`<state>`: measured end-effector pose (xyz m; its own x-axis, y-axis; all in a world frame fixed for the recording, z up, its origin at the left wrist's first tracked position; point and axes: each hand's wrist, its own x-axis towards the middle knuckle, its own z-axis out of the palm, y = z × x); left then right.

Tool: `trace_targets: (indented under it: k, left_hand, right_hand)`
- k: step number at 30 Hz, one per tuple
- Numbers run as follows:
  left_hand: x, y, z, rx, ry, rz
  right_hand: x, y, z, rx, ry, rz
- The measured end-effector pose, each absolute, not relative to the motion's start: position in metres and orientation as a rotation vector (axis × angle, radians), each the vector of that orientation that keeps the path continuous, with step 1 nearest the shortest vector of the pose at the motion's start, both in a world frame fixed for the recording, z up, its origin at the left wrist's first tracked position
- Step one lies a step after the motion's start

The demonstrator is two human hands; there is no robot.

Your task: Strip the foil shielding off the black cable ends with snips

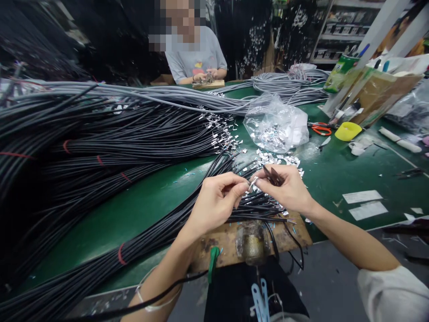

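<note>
Above the near end of a black cable bundle point(157, 228), my left hand point(217, 201) pinches the end of a black cable whose tip shows silvery foil point(254, 182). My right hand point(284, 185) meets it from the right, thumb and forefinger at the foil, with a dark pointed tool point(274, 175) held in the same hand. The fingertips of both hands nearly touch. Under them lie more black cable ends and scraps of foil point(264, 157).
A clear plastic bag point(276, 123), orange-handled scissors point(321, 129) and a yellow tape roll point(347, 131) lie beyond my hands. Black cables fill the left. A wooden board point(214, 239) with a metal device sits at the near edge. A person point(197, 58) works across the table.
</note>
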<state>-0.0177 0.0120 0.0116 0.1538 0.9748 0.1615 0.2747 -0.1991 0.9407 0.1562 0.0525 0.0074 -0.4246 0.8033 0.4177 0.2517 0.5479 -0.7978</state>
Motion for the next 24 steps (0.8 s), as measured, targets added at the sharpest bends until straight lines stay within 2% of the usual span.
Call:
trace_targets:
  k: [4,6,8,10,14,19,24]
  left_hand:
    - [-0.016,0.014,0.013,1.362,1.008,0.734]
    - [-0.016,0.017,0.011,1.263,0.976,0.663]
    - [-0.016,0.020,0.008,1.208,1.009,0.767]
    - [-0.017,0.021,0.005,1.196,1.054,0.952]
    - [-0.019,0.021,0.002,1.267,1.136,1.169]
    - [-0.019,0.018,0.005,1.371,1.237,1.200]
    - [-0.015,0.014,-0.002,1.511,1.384,1.223]
  right_hand:
    - [0.164,0.058,0.001,-0.578,-2.181,0.459]
    - [0.173,0.060,-0.001,-0.429,-2.299,0.218]
    - [0.181,0.062,-0.001,-0.442,-2.262,0.038]
    - [0.185,0.065,0.003,-0.644,-2.075,-0.037]
    - [0.182,0.070,0.011,-1.038,-1.796,0.141]
    - [0.164,0.066,0.005,-0.836,-2.010,0.708]
    - [0.158,0.059,0.001,-0.793,-1.931,0.789]
